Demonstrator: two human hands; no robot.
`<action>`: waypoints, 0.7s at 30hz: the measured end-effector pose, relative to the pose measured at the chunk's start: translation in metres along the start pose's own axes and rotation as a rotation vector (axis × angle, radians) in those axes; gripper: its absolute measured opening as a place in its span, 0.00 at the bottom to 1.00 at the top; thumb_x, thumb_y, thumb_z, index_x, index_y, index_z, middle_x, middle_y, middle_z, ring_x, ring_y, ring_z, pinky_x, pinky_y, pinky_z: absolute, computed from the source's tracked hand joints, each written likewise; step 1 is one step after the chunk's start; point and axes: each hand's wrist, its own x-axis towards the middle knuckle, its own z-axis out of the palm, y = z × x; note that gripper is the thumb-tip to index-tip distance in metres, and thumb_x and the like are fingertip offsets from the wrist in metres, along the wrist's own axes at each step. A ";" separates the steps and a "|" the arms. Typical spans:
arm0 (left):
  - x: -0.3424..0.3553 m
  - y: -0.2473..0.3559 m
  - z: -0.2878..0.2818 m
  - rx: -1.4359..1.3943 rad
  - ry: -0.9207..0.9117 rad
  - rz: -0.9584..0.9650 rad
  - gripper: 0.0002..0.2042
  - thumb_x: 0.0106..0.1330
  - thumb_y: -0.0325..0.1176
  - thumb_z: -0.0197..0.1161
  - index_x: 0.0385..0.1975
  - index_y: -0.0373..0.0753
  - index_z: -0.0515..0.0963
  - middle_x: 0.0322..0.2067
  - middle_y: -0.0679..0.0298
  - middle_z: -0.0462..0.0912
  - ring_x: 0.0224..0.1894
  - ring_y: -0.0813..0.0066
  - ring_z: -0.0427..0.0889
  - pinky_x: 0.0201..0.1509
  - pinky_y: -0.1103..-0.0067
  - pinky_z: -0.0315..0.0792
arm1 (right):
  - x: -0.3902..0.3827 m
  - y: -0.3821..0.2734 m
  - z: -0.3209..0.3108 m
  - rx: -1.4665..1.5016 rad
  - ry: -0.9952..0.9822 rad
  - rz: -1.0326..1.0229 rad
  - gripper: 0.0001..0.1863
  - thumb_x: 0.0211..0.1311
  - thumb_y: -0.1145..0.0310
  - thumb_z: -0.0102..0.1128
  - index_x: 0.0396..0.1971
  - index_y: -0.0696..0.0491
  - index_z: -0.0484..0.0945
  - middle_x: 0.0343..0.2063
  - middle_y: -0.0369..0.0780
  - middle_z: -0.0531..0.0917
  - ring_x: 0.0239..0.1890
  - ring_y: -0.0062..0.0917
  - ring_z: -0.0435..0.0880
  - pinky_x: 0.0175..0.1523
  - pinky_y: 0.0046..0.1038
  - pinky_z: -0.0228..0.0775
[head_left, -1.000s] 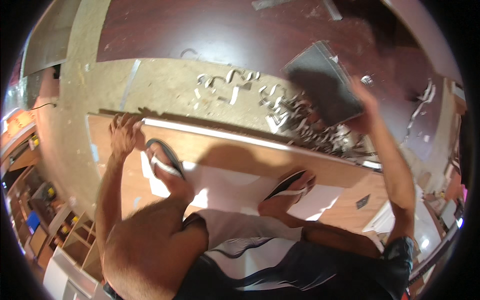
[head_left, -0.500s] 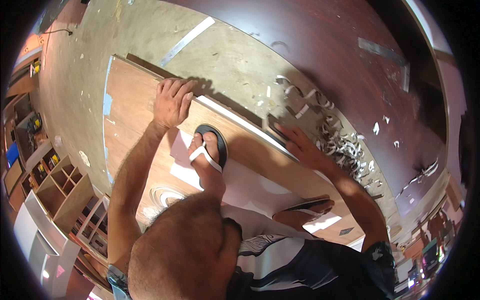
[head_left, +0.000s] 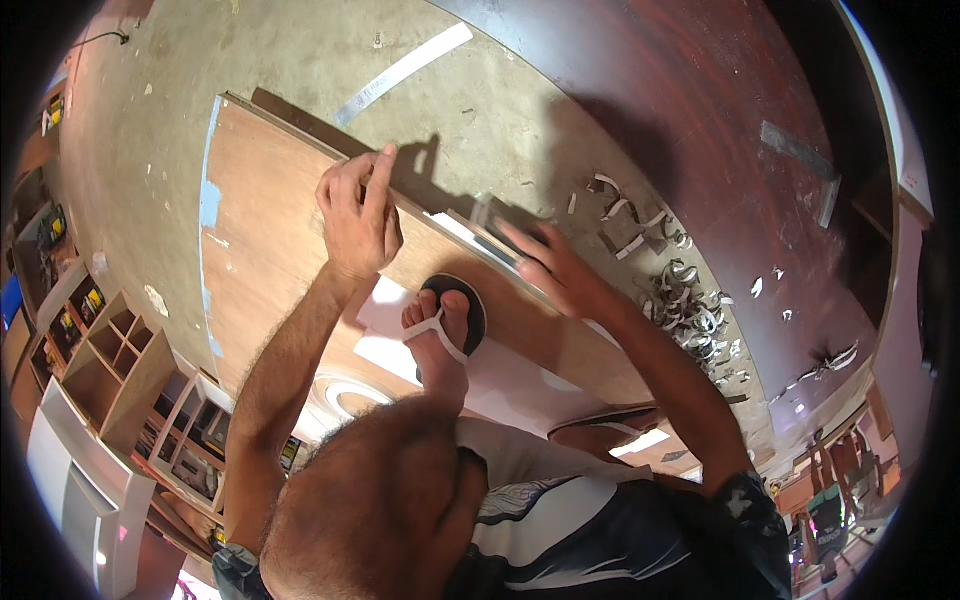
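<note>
My left hand [head_left: 358,212] sits on the far long edge of the flat brown plywood board [head_left: 270,230] lying on the floor, fingers curled shut w/ the forefinger up, pinching something thin at that edge; can't tell what. My right hand [head_left: 552,272] lies further along the same edge, fingers spread flat, gripping nothing, pressing the pale edge strip [head_left: 470,232] down so it stays put, I'd judge. One foot in a black flip-flop w/ white strap [head_left: 447,322] stands on the board's middle, prob. to keep the board from sliding. A second sandal [head_left: 610,425] shows at the board's near side. Beyond the board's far edge: a heap of curled pale trimmings [head_left: 685,300], too many to count, and 1 long pale strip [head_left: 405,68] on the concrete.
</note>
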 end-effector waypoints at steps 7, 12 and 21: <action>0.002 0.000 0.001 0.009 -0.051 0.035 0.38 0.63 0.24 0.61 0.79 0.40 0.67 0.61 0.56 0.74 0.62 0.60 0.73 0.76 0.55 0.58 | 0.061 -0.013 0.024 -0.085 0.005 0.078 0.30 0.83 0.59 0.48 0.81 0.45 0.65 0.67 0.60 0.70 0.71 0.52 0.69 0.78 0.46 0.58; 0.002 0.001 0.001 0.033 -0.039 0.017 0.38 0.64 0.24 0.62 0.79 0.39 0.65 0.62 0.56 0.73 0.63 0.59 0.72 0.75 0.54 0.57 | 0.023 -0.009 0.004 -0.059 0.014 0.055 0.30 0.82 0.58 0.53 0.81 0.40 0.66 0.70 0.61 0.69 0.70 0.52 0.71 0.77 0.48 0.60; 0.003 0.003 0.000 0.025 -0.071 0.014 0.38 0.64 0.24 0.61 0.80 0.43 0.66 0.62 0.57 0.74 0.64 0.60 0.71 0.75 0.55 0.57 | 0.070 -0.013 0.027 -0.012 0.070 -0.052 0.30 0.82 0.55 0.55 0.80 0.36 0.67 0.64 0.59 0.72 0.68 0.53 0.73 0.76 0.47 0.61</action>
